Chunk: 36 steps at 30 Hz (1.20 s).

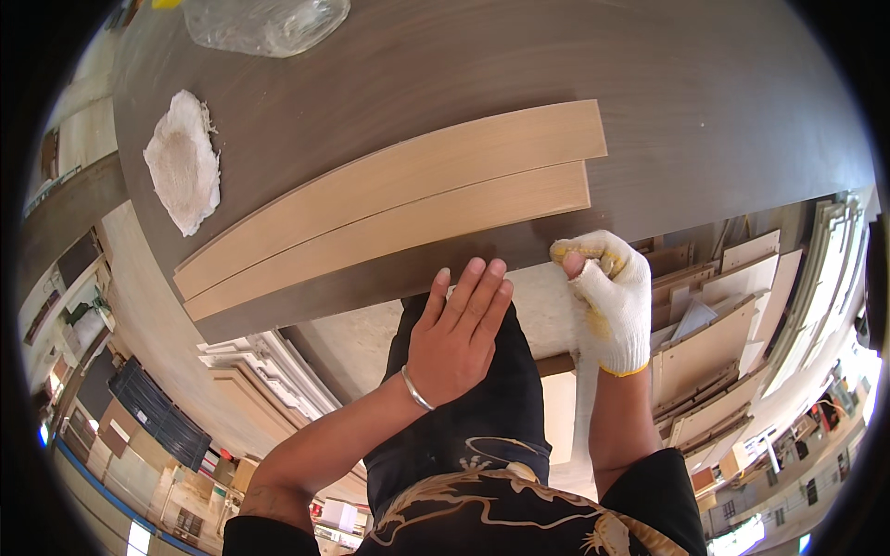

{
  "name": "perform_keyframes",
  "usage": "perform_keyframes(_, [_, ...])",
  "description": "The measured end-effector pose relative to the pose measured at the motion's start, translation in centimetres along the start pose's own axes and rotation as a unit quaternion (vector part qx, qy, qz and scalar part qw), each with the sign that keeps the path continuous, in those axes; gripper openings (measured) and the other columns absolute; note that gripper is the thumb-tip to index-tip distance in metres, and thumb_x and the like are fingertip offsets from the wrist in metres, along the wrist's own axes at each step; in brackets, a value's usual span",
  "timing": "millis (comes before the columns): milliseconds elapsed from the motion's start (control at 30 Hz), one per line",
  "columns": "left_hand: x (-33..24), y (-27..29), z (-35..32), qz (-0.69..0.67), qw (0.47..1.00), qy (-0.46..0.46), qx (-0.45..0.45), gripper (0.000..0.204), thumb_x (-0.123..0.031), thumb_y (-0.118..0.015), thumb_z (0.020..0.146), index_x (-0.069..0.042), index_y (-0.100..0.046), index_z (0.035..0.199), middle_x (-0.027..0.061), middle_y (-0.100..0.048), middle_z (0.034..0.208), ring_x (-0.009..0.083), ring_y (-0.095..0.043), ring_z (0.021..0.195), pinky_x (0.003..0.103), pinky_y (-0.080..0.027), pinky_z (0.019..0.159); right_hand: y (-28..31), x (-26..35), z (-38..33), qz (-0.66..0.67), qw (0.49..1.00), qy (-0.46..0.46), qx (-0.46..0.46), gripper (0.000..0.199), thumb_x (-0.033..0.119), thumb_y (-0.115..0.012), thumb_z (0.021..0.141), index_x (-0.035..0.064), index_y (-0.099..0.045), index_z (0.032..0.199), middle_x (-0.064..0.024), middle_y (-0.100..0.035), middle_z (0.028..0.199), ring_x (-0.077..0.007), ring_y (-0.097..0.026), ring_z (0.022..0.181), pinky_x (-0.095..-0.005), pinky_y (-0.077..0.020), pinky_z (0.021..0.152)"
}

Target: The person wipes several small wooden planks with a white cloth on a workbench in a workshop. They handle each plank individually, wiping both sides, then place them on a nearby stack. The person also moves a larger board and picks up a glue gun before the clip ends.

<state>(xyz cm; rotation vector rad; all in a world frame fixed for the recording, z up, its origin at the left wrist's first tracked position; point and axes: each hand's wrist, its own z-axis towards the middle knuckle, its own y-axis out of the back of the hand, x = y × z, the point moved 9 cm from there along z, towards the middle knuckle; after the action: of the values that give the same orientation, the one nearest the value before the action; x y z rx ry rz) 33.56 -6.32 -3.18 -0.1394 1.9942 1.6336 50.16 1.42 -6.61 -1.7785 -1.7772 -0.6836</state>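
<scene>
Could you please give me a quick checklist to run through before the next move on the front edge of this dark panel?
1. Left hand bare, flat, fingers together against the near edge of the dark panel: ok.
2. Right hand gloved, fist closed at the panel edge: ok; what it grips: cannot tell.
3. Two light wooden strips lying flat side by side on the panel, clear of both hands: ok.
4. White rag on the panel, apart from the strips: ok.
5. Clear plastic bag at the far edge, out of the way: ok.
6. Edge surface under the hands: cannot tell, hidden.
</scene>
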Motion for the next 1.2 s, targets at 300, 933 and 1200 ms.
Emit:
perform_keyframes(300, [6.6,2.9,-2.0,0.082,0.99,0.083,-0.078,0.073,-0.005,-0.06,0.087,0.001,-0.045,0.158,0.0217,-0.039,0.168,0.0434,-0.028,0.159,0.061,-0.015,0.129,-4.5,-1.8,-1.4,-0.021,0.999,-0.002,0.038,0.015,0.011,-0.077,0.091,-0.0024,-0.076,0.099,0.005,-0.06,0.075,-0.0012,-0.042,0.062,-0.0207,-0.0299,0.056])
perform_keyframes(933, [12.1,8.0,-10.1,0.028,0.985,0.088,-0.147,0.061,-0.006,-0.065,0.084,-0.003,-0.06,0.145,0.0158,-0.054,0.155,0.038,-0.043,0.149,0.059,-0.028,0.126,-8.6,5.4,-1.6,-0.127,0.98,0.153,0.03,0.027,0.001,-0.069,0.088,-0.0036,-0.073,0.113,-0.0079,-0.075,0.103,-0.0072,-0.06,0.08,-0.0223,-0.0498,0.076])
perform_keyframes(1200, [23.2,15.4,-9.1,0.051,0.987,0.125,-0.089,0.104,-0.03,-0.088,0.077,-0.001,-0.036,0.162,0.0183,-0.037,0.168,0.0389,-0.033,0.156,0.052,-0.023,0.13,-18.5,14.5,5.3,-0.383,0.857,0.346,-0.02,0.042,0.04,-0.06,0.102,0.0048,-0.069,0.123,-0.0132,-0.077,0.107,-0.0251,-0.069,0.094,-0.0352,-0.0529,0.086])
